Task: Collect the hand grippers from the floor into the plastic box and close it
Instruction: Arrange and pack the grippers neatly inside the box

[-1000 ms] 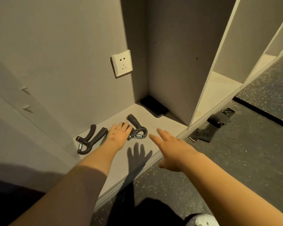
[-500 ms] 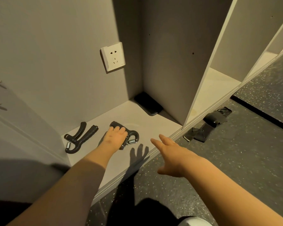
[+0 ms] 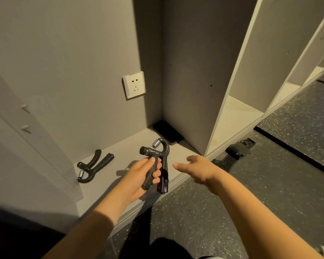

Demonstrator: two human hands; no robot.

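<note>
**Two hand grippers: one held, one on the cabinet base**

One hand gripper (image 3: 150, 151) is in the left hand (image 3: 138, 176), held clear above the front edge of the pale cabinet base (image 3: 123, 152). The grip is closed on it: fingers curl round one black handle with the thumb along the side, and the spring and arched head point up and away from the person. The other handle hangs free below the fingers. The left forearm reaches in from the lower left.

The second hand gripper (image 3: 94, 168) lies flat near the base's left edge, spring end toward the front, well apart from the hand.

The right hand (image 3: 198, 170) hovers over the front edge of the base, just right of the held gripper. Its grip is open and holds nothing, and the fingers stretch leftward.

A flat black object (image 3: 167, 132) sits in the rear right corner. A wall socket (image 3: 134, 84) is on the back panel. A black strap (image 3: 236, 151) lies on the speckled floor (image 3: 251, 193).
</note>
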